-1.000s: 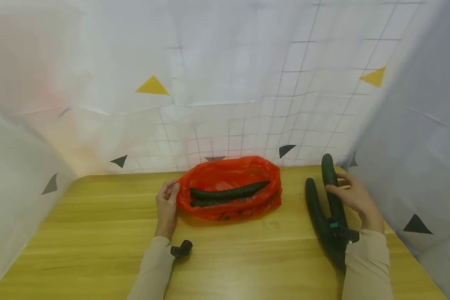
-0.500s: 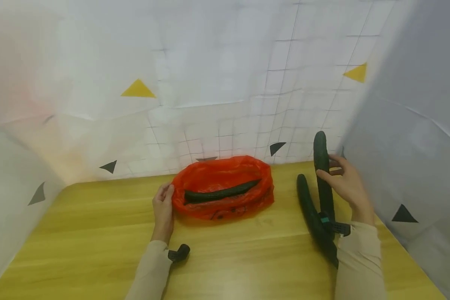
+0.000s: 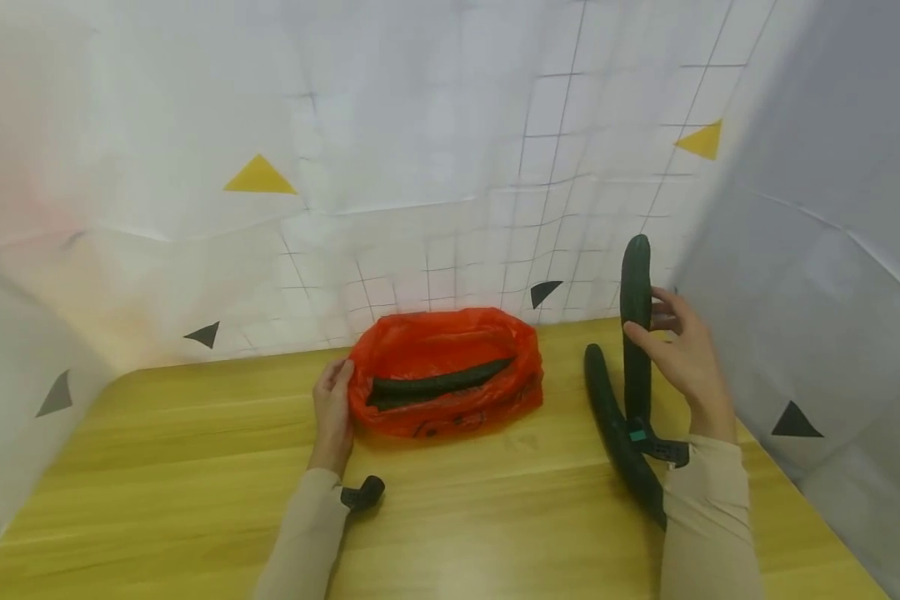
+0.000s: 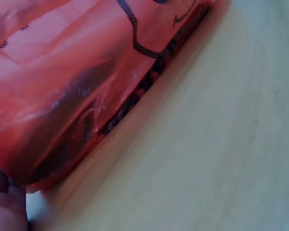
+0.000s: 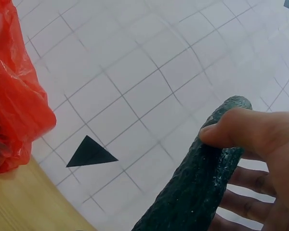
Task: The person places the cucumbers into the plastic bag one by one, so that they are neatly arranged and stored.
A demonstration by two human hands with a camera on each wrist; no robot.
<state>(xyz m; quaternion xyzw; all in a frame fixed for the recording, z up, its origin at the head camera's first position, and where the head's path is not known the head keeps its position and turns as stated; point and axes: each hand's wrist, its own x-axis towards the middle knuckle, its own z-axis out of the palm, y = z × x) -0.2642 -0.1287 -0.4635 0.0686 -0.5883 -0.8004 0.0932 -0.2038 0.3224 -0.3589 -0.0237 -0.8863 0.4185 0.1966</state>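
My right hand (image 3: 681,350) grips a cucumber (image 3: 636,292) between thumb and fingers. In the head view it is tilted up, its far end raised against the wall. The right wrist view shows the thumb across the dark, bumpy skin of this cucumber (image 5: 188,192). Beside it a second cucumber (image 3: 615,429) lies on the table, its near end hidden by the right sleeve. With thumb and fingers my left hand (image 3: 333,408) holds the left rim of a red plastic bag (image 3: 427,329). Cucumbers (image 3: 442,383) lie inside the open-mouthed bag, and dark shapes show through its wall in the left wrist view.
The wooden table (image 3: 195,467) reaches back to a white sheet wall (image 3: 390,225) with grid lines and yellow and black triangles. A grey-white side wall (image 3: 832,275) borders it on the right. A black wrist camera (image 3: 363,493) is strapped to the left wrist.
My right hand has lifted the far end of its cucumber up off the table. The left hand stays at the bag's left rim. The head view has shifted slightly.
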